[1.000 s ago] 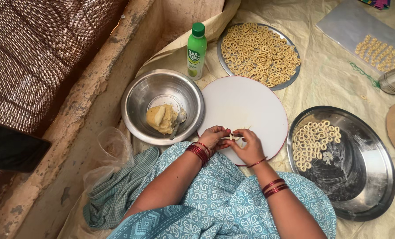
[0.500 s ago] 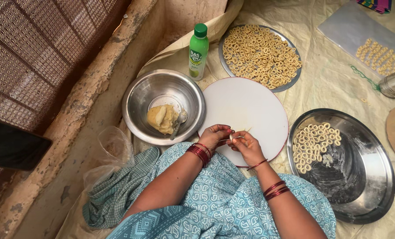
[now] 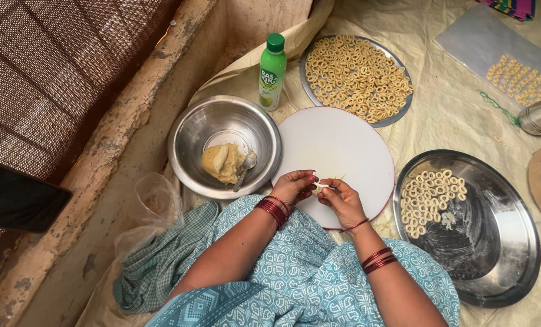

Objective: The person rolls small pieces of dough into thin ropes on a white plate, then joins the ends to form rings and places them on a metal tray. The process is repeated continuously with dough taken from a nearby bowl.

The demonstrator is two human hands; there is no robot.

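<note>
A person seated on a cloth-covered floor pinches a small piece of pale dough (image 3: pixel 322 186) between both hands over the near edge of a round white board (image 3: pixel 343 151). The left hand (image 3: pixel 294 186) and right hand (image 3: pixel 342 200) meet fingertip to fingertip, each closed narrowly on one end of the strip, so its long axis runs left to right between them, level with the board and just above it. Neither hand is nearer; the dough sits at the midpoint of the two grips.

To the left, touching the board's rim, a steel bowl (image 3: pixel 188 130) holds a lump of yellow dough (image 3: pixel 223 162) and a spoon (image 3: pixel 245 168). To the right, a wide steel tray (image 3: pixel 494 242) carries a cluster of finished rings (image 3: pixel 431 191) on its near-left side, just beside the right hand. Beyond the board, a second plate (image 3: pixel 403 106) lies covered with rings, and a green bottle (image 3: pixel 273 71) stands upright beside it. A checked cloth (image 3: pixel 161 266) lies crumpled by the left elbow.
</note>
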